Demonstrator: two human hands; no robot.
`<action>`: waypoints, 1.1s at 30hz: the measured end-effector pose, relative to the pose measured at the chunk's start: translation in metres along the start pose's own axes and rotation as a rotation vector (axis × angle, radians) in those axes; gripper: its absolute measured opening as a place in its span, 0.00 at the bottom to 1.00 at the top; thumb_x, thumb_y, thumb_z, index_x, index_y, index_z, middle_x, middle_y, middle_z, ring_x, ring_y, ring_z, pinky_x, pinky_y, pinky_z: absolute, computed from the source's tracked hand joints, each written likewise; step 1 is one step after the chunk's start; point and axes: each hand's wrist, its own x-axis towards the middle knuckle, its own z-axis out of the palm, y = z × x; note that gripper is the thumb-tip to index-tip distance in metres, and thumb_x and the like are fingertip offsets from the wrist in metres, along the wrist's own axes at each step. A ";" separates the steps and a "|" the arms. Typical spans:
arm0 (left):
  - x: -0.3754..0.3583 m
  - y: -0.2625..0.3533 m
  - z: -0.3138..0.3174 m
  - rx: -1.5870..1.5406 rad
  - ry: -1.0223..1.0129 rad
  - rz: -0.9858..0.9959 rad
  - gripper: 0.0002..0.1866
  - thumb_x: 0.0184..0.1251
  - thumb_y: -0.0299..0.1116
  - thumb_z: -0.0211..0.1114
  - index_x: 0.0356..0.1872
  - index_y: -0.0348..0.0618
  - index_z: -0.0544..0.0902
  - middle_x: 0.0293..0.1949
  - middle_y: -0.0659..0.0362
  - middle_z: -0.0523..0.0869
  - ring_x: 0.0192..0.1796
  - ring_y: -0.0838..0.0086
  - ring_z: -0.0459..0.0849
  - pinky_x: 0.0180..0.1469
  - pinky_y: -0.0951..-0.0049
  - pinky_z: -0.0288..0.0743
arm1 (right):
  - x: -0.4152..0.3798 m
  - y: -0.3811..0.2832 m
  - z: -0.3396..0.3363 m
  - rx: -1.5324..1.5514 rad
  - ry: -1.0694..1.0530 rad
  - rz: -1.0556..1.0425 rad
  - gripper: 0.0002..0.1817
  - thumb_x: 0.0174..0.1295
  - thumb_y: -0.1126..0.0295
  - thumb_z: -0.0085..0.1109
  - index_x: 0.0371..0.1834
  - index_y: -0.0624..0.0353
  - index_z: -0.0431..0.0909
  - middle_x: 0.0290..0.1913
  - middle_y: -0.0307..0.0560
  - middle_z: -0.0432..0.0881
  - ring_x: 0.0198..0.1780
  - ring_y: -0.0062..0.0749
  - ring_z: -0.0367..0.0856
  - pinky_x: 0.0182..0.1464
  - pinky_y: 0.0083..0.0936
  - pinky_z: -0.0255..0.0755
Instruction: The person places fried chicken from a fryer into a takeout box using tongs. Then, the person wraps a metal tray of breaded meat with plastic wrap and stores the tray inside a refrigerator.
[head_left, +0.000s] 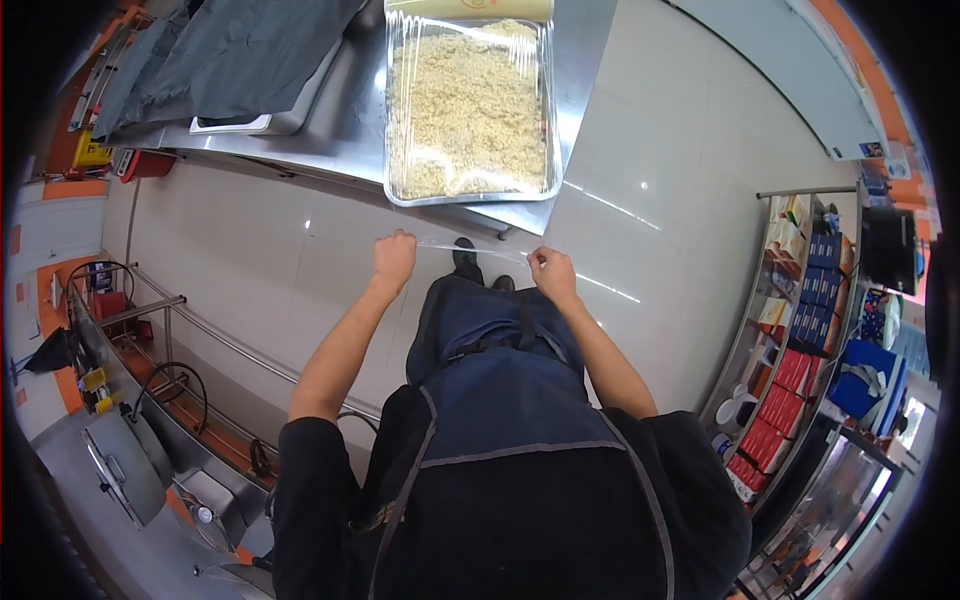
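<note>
A metal tray full of pale, crumbly grain-like food rests on the steel table, with clear plastic wrap stretched over it. At its far end lies a yellowish wrap box or roll, partly out of frame. Both hands are in front of the tray, holding a thin strip of clear plastic wrap taut between them. My left hand is closed on one end of the strip. My right hand pinches the other end.
The steel table carries a dark grey cloth or plastic sheet over a metal pan on the left. A shelf rack with red boxes and blue boxes stands right. Metal railings run along the left.
</note>
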 end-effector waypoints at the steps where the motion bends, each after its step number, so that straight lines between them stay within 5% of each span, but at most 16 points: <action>1: 0.001 -0.004 0.006 -0.051 0.030 -0.012 0.07 0.59 0.31 0.54 0.28 0.44 0.82 0.30 0.55 0.83 0.30 0.63 0.85 0.34 0.63 0.77 | 0.006 0.005 0.004 0.050 0.035 -0.049 0.10 0.55 0.65 0.59 0.34 0.60 0.81 0.27 0.52 0.82 0.31 0.45 0.82 0.36 0.37 0.74; 3: 0.003 -0.005 0.009 -0.143 0.044 -0.038 0.07 0.60 0.32 0.54 0.29 0.43 0.80 0.30 0.53 0.83 0.30 0.60 0.85 0.32 0.61 0.78 | 0.016 0.017 0.012 0.147 0.108 -0.139 0.11 0.55 0.67 0.58 0.36 0.61 0.81 0.25 0.51 0.82 0.31 0.40 0.83 0.34 0.34 0.74; 6: 0.013 -0.002 0.014 -0.271 0.077 -0.074 0.08 0.60 0.34 0.55 0.30 0.42 0.79 0.29 0.51 0.82 0.29 0.55 0.83 0.32 0.57 0.77 | 0.034 0.028 0.015 0.296 -0.054 0.181 0.10 0.56 0.70 0.57 0.38 0.64 0.80 0.25 0.50 0.81 0.31 0.32 0.82 0.32 0.27 0.75; 13: 0.031 -0.007 0.013 -0.507 0.128 -0.126 0.10 0.59 0.36 0.57 0.30 0.42 0.82 0.28 0.47 0.83 0.30 0.52 0.82 0.34 0.55 0.76 | 0.059 0.036 0.011 0.822 -0.048 0.381 0.08 0.57 0.78 0.50 0.34 0.69 0.79 0.27 0.44 0.80 0.26 0.23 0.77 0.28 0.17 0.71; 19: 0.047 -0.010 0.005 -0.695 0.167 -0.166 0.11 0.59 0.35 0.58 0.32 0.37 0.83 0.25 0.47 0.84 0.28 0.56 0.84 0.29 0.59 0.77 | 0.070 0.049 0.013 0.811 -0.119 0.534 0.08 0.54 0.79 0.55 0.37 0.69 0.79 0.33 0.45 0.80 0.33 0.27 0.79 0.35 0.22 0.74; 23: 0.060 -0.026 0.000 -1.542 -0.192 -0.462 0.10 0.62 0.29 0.54 0.34 0.32 0.81 0.22 0.54 0.84 0.25 0.75 0.83 0.28 0.76 0.76 | 0.079 0.042 0.017 0.853 0.063 0.499 0.09 0.57 0.76 0.54 0.39 0.68 0.77 0.30 0.43 0.79 0.28 0.23 0.76 0.31 0.20 0.71; 25: 0.059 -0.034 -0.006 -1.702 -0.216 -0.486 0.11 0.64 0.29 0.53 0.37 0.32 0.80 0.25 0.54 0.84 0.28 0.75 0.84 0.30 0.76 0.77 | 0.088 0.037 0.014 0.730 0.115 0.453 0.07 0.61 0.73 0.51 0.36 0.65 0.77 0.25 0.40 0.77 0.23 0.19 0.72 0.25 0.17 0.66; 29: 0.051 -0.043 -0.034 -2.047 -0.173 -0.649 0.12 0.67 0.32 0.51 0.42 0.33 0.77 0.34 0.52 0.84 0.34 0.71 0.84 0.34 0.74 0.79 | 0.117 -0.002 -0.042 0.815 0.194 0.488 0.11 0.64 0.68 0.50 0.38 0.66 0.76 0.30 0.44 0.78 0.27 0.24 0.76 0.29 0.21 0.73; 33: 0.044 -0.050 -0.047 -2.227 -0.231 -0.575 0.21 0.71 0.44 0.47 0.52 0.34 0.71 0.45 0.49 0.80 0.40 0.65 0.83 0.39 0.68 0.80 | 0.116 -0.044 -0.086 0.772 0.054 0.450 0.17 0.67 0.60 0.46 0.41 0.66 0.75 0.34 0.46 0.79 0.32 0.28 0.79 0.31 0.22 0.75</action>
